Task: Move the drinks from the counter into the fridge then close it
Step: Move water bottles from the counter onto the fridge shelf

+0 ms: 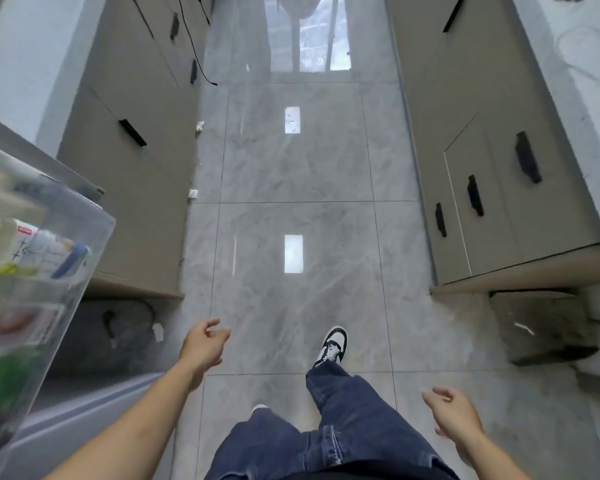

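The open fridge door (94, 244) juts in from the left edge, its clear plastic shelves holding blurred bottles (21, 244), one with a white label and a blue cap. Below them sit a red item and a green one. My left hand (205, 344) hangs over the grey floor to the right of the door, fingers loosely apart and holding nothing. My right hand (454, 415) is low on the right, fingers also apart and holding nothing. No counter drinks show in this view.
Taupe cabinets (129, 174) with black handles line the left, and matching cabinets (499, 188) the right under a pale counter (589, 81). A glossy grey tiled aisle (291, 188) runs between them. My jeans and one sneaker (333, 344) are below. A black cable (194, 53) dangles at the upper left.
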Available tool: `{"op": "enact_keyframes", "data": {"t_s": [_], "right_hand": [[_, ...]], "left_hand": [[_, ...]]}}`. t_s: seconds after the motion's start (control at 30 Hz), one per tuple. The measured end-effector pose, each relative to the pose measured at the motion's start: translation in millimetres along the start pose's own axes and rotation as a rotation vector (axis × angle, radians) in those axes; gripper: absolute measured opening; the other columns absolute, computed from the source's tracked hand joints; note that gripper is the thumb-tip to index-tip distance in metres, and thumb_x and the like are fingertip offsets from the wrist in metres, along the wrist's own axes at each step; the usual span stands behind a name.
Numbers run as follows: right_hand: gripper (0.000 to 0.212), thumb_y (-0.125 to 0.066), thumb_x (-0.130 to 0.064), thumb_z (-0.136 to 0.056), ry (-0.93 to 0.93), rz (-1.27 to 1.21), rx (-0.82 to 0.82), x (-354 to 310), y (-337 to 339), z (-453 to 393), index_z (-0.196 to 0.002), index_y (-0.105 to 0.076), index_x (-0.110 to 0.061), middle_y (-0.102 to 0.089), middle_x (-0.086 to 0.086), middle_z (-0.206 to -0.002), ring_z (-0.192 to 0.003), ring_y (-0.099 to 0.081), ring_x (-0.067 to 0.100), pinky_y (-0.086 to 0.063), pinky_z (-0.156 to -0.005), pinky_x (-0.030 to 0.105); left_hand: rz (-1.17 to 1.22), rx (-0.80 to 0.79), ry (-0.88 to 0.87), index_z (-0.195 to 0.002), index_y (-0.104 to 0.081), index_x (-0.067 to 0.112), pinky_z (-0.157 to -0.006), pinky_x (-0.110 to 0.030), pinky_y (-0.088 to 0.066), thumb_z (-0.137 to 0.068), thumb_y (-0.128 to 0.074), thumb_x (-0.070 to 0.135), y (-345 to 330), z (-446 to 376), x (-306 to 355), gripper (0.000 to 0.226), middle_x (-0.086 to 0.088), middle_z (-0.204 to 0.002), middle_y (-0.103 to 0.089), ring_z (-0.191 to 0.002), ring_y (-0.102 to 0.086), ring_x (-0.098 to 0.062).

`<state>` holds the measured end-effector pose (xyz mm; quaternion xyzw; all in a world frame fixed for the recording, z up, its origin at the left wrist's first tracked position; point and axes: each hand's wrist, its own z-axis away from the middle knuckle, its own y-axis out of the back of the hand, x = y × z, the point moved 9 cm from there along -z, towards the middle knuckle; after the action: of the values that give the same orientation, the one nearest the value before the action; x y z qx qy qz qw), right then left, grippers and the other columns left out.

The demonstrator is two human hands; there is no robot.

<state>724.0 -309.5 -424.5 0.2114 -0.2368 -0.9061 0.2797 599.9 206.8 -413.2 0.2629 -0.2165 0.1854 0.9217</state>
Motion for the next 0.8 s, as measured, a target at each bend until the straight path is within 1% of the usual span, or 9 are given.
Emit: {"op": "enact_keyframes", "data": {"t_s": [0.07,0.17,0.3,0.37,0.5,0.57,0.67,0.73,0.8], "right_hand": [[0.040,-0.067,-0.028,-0.092,0.023,0.017,-0.024,-36,7,-16,-0.126,-0.059,-0.009,-0.061,0.008,-0.112,-0.087,-0.059,0.018,-0.051,-0.066,0.034],[0.039,-0.066,-0.026,-0.093,0.093,0.005,-0.060,-118,13,-40,-0.127,-0.058,-0.008,-0.062,0.011,-0.115,-0.089,-0.060,0.022,-0.054,-0.074,0.037],[0.032,-0.066,-0.028,-0.092,0.245,-0.040,-0.113,-245,5,-54,-0.120,-0.059,-0.015,-0.064,0.004,-0.097,-0.079,-0.061,0.022,-0.055,-0.077,0.041],[0.031,-0.066,-0.030,-0.091,0.327,-0.051,-0.144,-308,-4,-58,-0.118,-0.058,-0.018,-0.062,0.000,-0.095,-0.078,-0.062,0.020,-0.056,-0.077,0.040],[0.031,-0.067,-0.035,-0.091,0.448,-0.002,-0.189,-411,-27,-63,-0.116,-0.059,-0.019,-0.063,0.000,-0.101,-0.076,-0.062,0.016,-0.056,-0.074,0.038],[0.032,-0.068,-0.036,-0.090,0.478,0.043,-0.204,-450,-38,-67,-0.116,-0.060,-0.020,-0.064,0.001,-0.102,-0.078,-0.062,0.016,-0.055,-0.077,0.039],[0.033,-0.068,-0.037,-0.088,0.521,0.139,-0.208,-509,-58,-73,-0.115,-0.060,-0.021,-0.065,-0.001,-0.101,-0.084,-0.064,0.015,-0.055,-0.082,0.041],[0.033,-0.069,-0.037,-0.087,0.539,0.209,-0.206,-548,-70,-74,-0.114,-0.060,-0.021,-0.066,-0.002,-0.099,-0.086,-0.064,0.015,-0.056,-0.085,0.041],[0.034,-0.069,-0.035,-0.087,0.544,0.289,-0.218,-582,-84,-70,-0.115,-0.061,-0.018,-0.067,-0.001,-0.098,-0.084,-0.064,0.016,-0.055,-0.085,0.041]], "left_hand": [[0.011,0.012,-0.029,-0.130,-0.053,0.018,-0.076,-0.037,-0.055,-0.095,-0.062,0.021,-8,-5,27,0.037,-0.008,-0.104,-0.062,-0.093,-0.061,-0.023],[0.000,0.033,-0.019,-0.129,-0.054,0.020,-0.071,-0.034,-0.054,-0.095,-0.062,0.021,-18,-10,47,0.035,-0.007,-0.104,-0.061,-0.091,-0.061,-0.021],[-0.015,0.068,0.109,-0.128,-0.054,0.016,-0.067,-0.032,-0.051,-0.095,-0.062,0.020,-17,-10,24,0.034,-0.009,-0.100,-0.059,-0.084,-0.058,-0.022],[-0.004,0.103,0.190,-0.127,-0.055,0.015,-0.067,-0.032,-0.050,-0.095,-0.063,0.020,-10,-13,12,0.034,-0.012,-0.101,-0.059,-0.084,-0.057,-0.024],[0.047,0.180,0.316,-0.124,-0.056,0.014,-0.067,-0.033,-0.050,-0.093,-0.065,0.020,6,-27,-3,0.033,-0.013,-0.118,-0.058,-0.095,-0.059,-0.030],[0.079,0.208,0.368,-0.125,-0.057,0.013,-0.064,-0.033,-0.051,-0.092,-0.066,0.019,10,-39,-3,0.034,-0.013,-0.124,-0.057,-0.100,-0.059,-0.033],[0.153,0.245,0.407,-0.125,-0.059,0.010,-0.066,-0.036,-0.054,-0.091,-0.066,0.017,13,-73,21,0.035,-0.014,-0.126,-0.056,-0.104,-0.058,-0.035],[0.212,0.231,0.407,-0.128,-0.057,0.011,-0.073,-0.041,-0.055,-0.093,-0.063,0.017,14,-99,54,0.037,-0.014,-0.129,-0.055,-0.107,-0.057,-0.036],[0.268,0.219,0.421,-0.130,-0.055,0.013,-0.075,-0.040,-0.053,-0.095,-0.060,0.019,18,-119,90,0.036,-0.013,-0.131,-0.054,-0.109,-0.057,-0.034]]}}
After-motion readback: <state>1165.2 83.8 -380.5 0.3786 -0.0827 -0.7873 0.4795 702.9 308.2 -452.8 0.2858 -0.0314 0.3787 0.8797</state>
